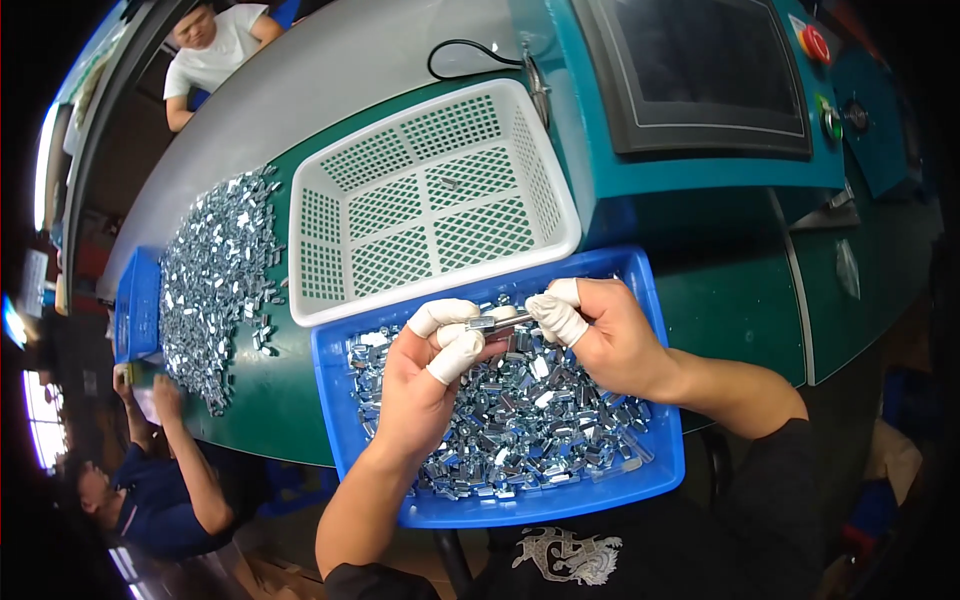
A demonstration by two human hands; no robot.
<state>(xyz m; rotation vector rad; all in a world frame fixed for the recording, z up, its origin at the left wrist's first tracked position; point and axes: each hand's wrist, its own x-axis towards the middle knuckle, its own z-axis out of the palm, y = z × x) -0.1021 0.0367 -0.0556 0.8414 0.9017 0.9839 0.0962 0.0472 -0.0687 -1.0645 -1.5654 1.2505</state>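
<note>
Above a blue bin (pixel 662 400) full of small shiny metal pieces (pixel 530 430), both my hands meet, white covers on several fingertips. My left hand (pixel 425 365) pinches a small silver metal piece (pixel 482 324) that looks like a hex spacer. From its right, my right hand (pixel 610 335) grips a thin metal rod (pixel 514 320), which lines up with the piece's end. Whether the rod's tip is inside the piece cannot be made out. Just beyond my hands stands a white perforated basket (pixel 430 285), with a small metal piece (pixel 450 183) lying in it.
A large pile of similar metal pieces (pixel 215 280) covers the green table at left, beside another blue bin (pixel 140 305). A teal machine (pixel 680 180) with a dark screen (pixel 710 65) stands at right. Two other people (pixel 215 45) work or sit at the left side.
</note>
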